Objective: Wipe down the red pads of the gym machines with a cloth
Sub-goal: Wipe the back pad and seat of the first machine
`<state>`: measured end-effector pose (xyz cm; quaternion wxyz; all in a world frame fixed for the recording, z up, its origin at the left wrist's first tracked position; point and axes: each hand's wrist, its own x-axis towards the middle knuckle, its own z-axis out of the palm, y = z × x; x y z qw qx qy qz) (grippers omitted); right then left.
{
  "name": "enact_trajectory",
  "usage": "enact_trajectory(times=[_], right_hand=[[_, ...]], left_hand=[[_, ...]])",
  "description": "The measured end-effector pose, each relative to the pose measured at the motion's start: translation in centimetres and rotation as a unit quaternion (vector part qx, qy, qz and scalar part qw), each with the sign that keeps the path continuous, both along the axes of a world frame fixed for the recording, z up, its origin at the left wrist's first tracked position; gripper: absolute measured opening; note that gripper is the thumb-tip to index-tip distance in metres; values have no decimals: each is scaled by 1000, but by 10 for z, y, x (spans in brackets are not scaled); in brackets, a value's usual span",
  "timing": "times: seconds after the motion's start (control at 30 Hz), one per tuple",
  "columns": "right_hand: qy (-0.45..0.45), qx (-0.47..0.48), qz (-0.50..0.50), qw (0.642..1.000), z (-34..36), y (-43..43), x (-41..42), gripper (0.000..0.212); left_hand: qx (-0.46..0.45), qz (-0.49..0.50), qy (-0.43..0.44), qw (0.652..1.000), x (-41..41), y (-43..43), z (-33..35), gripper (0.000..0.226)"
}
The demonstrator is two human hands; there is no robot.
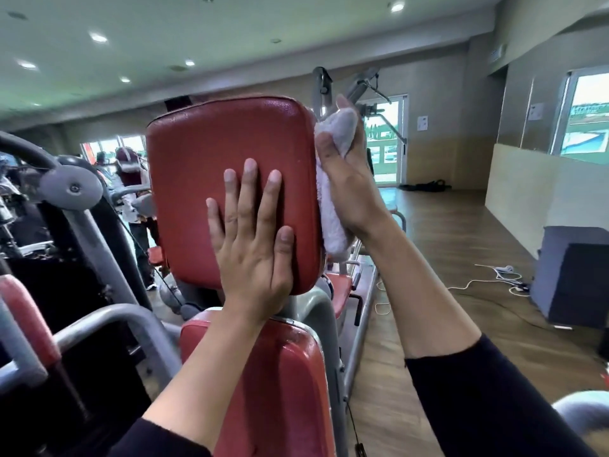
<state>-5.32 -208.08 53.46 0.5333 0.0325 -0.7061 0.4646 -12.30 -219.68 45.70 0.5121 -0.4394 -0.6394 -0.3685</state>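
Centrally, the left hand lies flat, fingers spread, on the red back pad; the right hand grips a white cloth against the pad's right edge, wooden floor open beyond.

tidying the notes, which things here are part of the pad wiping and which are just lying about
In the job: upper red pad, white cloth, right hand, left hand, lower red pad.

Lying about: white cable, grey box.

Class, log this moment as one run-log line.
left hand: flat on upper red pad | right hand: presses white cloth on pad's right edge
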Motion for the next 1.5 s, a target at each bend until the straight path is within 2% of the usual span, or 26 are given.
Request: enact_trajectory(times=[0.13,0.2,0.33,0.43,0.53,0.67,0.77,0.83,0.9,1.0,1.07,1.2,1.23,1.27,1.37,1.4,1.5], right_hand=[[-29,-6,-4,1000,-53,-4,4,55],[-56,-8,-18,998,-86,-11,15,57],[-74,-33,-47,996,-134,-28,28,61],[-88,-26,-87,992,-157,-44,38,54],[-106,24,-176,978,-177,-65,49,54],[-74,122,-314,939,-195,-103,50,57],[-104,188,-417,883,-209,-128,42,63],[-124,206,-469,850,-216,-139,37,67],[-128,206,-495,834,-220,-148,37,68],[-101,168,-496,846,-217,-171,38,58],[-72,125,-468,872,-216,-190,36,56],[-38,-52,-296,953,-211,-226,31,49],[-38,-96,-251,962,-209,-233,30,46],[-43,-131,-219,966,-207,-238,30,41],[-65,-193,-182,962,-206,-248,31,27],[-73,-196,-171,963,-206,-251,31,32],[-92,-189,-154,965,-211,-253,30,71]], left_hand=[[-18,7,-6,1000,0,-2,1,54],[-30,1,-11,1000,-1,-5,2,55],[-54,-73,-54,994,6,-21,-6,56],[-69,-112,-82,988,7,-46,-36,56],[-63,-122,-108,985,-5,-73,-74,52],[-77,-138,-163,974,-36,-104,-117,51],[-103,-160,-182,965,-54,-121,-140,52],[-110,-186,-194,957,-63,-130,-149,53],[-111,-219,-191,950,-65,-137,-153,51],[-104,-296,-173,934,-56,-147,-155,49],[-101,-375,-202,899,-42,-152,-153,48],[-138,-540,-369,744,-11,-156,-151,54],[-150,-554,-399,715,-6,-157,-150,58],[-160,-556,-416,702,-2,-158,-150,65],[-176,-545,-423,703,4,-162,-152,76],[-180,-542,-422,704,5,-164,-152,77],[-177,-540,-431,701,9,-169,-153,84]])
